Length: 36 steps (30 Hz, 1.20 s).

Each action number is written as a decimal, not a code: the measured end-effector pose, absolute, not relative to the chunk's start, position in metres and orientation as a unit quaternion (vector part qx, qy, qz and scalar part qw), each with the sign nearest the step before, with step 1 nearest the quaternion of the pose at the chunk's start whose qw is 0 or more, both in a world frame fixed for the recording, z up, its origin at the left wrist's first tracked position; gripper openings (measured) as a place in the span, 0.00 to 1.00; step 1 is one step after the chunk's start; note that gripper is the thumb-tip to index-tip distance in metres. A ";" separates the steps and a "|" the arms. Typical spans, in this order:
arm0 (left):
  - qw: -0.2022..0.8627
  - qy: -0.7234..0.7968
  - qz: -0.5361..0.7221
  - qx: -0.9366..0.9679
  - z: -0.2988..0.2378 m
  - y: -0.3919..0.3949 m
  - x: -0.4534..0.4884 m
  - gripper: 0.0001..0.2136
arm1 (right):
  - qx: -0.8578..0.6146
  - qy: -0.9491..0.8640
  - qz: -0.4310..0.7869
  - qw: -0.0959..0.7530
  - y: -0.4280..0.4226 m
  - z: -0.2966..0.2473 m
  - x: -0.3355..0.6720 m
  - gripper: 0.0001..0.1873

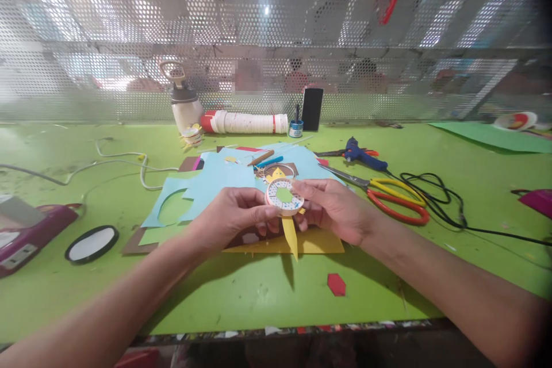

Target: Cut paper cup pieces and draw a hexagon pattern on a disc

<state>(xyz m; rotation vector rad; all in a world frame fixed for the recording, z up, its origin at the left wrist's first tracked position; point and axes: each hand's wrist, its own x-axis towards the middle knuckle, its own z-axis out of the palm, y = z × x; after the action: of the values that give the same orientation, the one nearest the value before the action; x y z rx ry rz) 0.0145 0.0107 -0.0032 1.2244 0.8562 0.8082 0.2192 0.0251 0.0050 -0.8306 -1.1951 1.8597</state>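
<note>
Both hands hold a small round paper craft piece above the green table. It is a white ring with a green hexagon in its middle and a pointed yellow paper strip hanging below. My left hand pinches its left rim. My right hand grips its right side with curled fingers. Under the hands lie a yellow paper sheet and light blue paper sheets with cut-outs.
Scissors with red and yellow handles and a blue glue gun with a black cable lie to the right. A red hexagon scrap sits near the front edge. A black-rimmed round lid, a stack of paper cups, a white bottle and a phone stand around.
</note>
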 end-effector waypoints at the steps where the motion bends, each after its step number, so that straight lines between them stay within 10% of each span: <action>1: 0.654 0.377 0.363 0.546 -0.003 0.010 0.015 0.12 | -0.320 -0.468 0.733 0.376 0.025 0.005 0.219 0.17; 36: 0.716 0.275 0.376 0.520 -0.006 0.011 0.017 0.16 | -0.326 -0.491 0.695 0.412 0.021 0.005 0.214 0.15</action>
<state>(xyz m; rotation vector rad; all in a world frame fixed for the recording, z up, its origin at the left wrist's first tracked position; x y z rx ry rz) 0.0168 0.0113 -0.0065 1.1507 0.6086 0.8328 0.2141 0.0215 0.0053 -0.8210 -1.2348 1.7483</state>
